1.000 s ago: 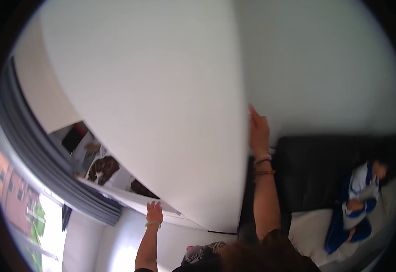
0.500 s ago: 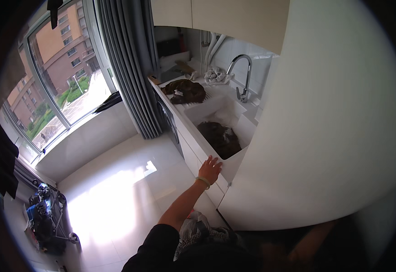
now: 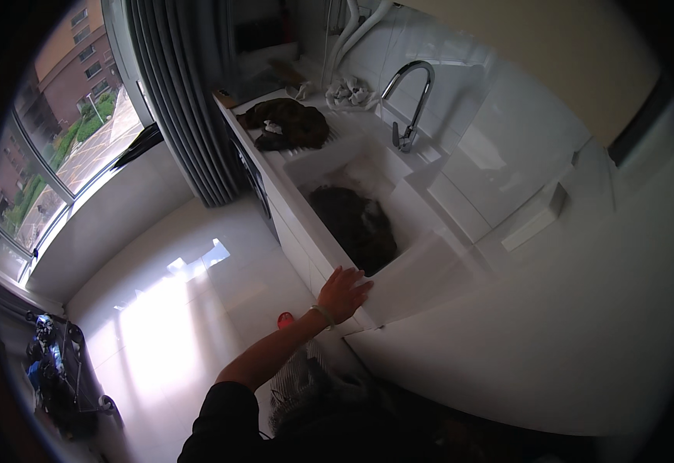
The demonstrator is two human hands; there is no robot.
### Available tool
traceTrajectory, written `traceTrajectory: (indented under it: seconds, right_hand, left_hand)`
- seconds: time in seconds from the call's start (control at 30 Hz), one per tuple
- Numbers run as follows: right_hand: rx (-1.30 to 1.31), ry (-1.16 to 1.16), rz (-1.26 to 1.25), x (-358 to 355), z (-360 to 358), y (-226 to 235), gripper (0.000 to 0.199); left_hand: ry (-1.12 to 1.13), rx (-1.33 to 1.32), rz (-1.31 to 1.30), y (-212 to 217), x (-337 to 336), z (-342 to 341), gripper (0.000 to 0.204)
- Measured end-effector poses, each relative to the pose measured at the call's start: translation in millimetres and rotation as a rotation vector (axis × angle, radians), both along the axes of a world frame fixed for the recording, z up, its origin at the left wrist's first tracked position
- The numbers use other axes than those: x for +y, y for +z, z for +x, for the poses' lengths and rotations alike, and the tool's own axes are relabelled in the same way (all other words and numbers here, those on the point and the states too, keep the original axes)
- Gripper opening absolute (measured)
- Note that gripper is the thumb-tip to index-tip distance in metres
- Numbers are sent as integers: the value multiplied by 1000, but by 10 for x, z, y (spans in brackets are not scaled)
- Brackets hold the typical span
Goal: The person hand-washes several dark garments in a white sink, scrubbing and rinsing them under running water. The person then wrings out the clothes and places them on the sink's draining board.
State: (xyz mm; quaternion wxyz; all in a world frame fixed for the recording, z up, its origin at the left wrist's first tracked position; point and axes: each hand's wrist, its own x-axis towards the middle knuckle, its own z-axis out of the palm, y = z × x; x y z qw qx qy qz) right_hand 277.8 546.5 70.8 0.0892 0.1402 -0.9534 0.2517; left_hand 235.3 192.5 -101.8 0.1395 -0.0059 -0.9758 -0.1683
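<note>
The left hand (image 3: 343, 293) lies flat, fingers spread, on the desk (image 3: 430, 270) edge; dark cloth (image 3: 356, 224) in the sink (image 3: 422, 212) at twelve o'clock; the right hand is unseen.

Left hand (image 3: 342, 294) flat, fingers spread, resting on front edge of white counter (image 3: 430, 270), just beside sink basin (image 3: 399, 204). Dark wet cloth (image 3: 356, 224) lies inside basin. Second dark bundle (image 3: 287, 125) on drainboard behind. Chrome tap (image 3: 413, 100) arches over sink. Grey curtain (image 3: 186, 100) hangs by window. Right hand out of view. Mesh basket (image 3: 298, 386) near person's body.
</note>
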Motion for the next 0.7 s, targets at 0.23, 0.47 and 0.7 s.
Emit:
traceTrajectory:
  seconds: [0.23,0.47,0.7]
  right_hand:
    - [-328,345,168,-1109,-28,-330,21]
    - [-223,430,123,-2331,-437,-248,21]
    - [-296,177,61,-3751,-2114,-801,35]
  left_hand:
    - [-98,-65,133,41,-158,-48,37]
    - [-114,-52,580,84,-707,-321,36]
    - [348,94,921,141,-1482,-868,32]
